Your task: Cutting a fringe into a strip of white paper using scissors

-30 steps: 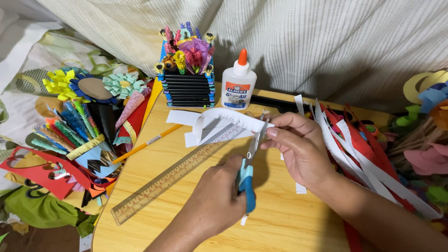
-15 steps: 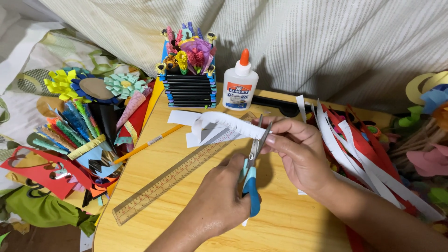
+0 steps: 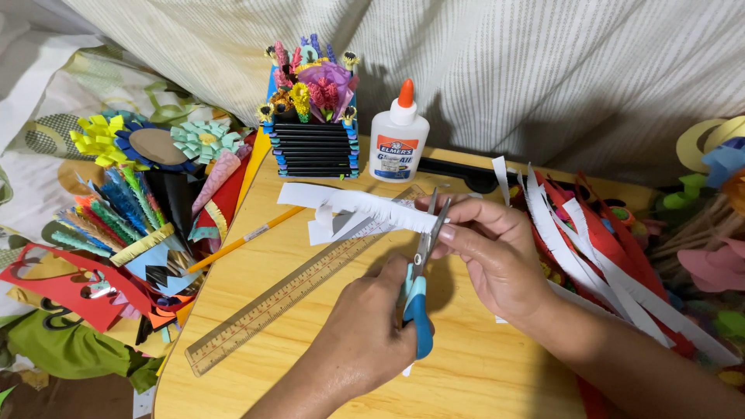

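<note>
Far centre on the round wooden table: white glue bottle with orange cap, just right of a black ribbed paper box stuffed with colourful paper flowers. Long wooden ruler lying diagonally across the table's middle, yellow pencil just left of it. At left, a heap of fringed and cut coloured paper crafts. At right, a pile of white and red paper strips. Behind, striped pale fabric.
</note>
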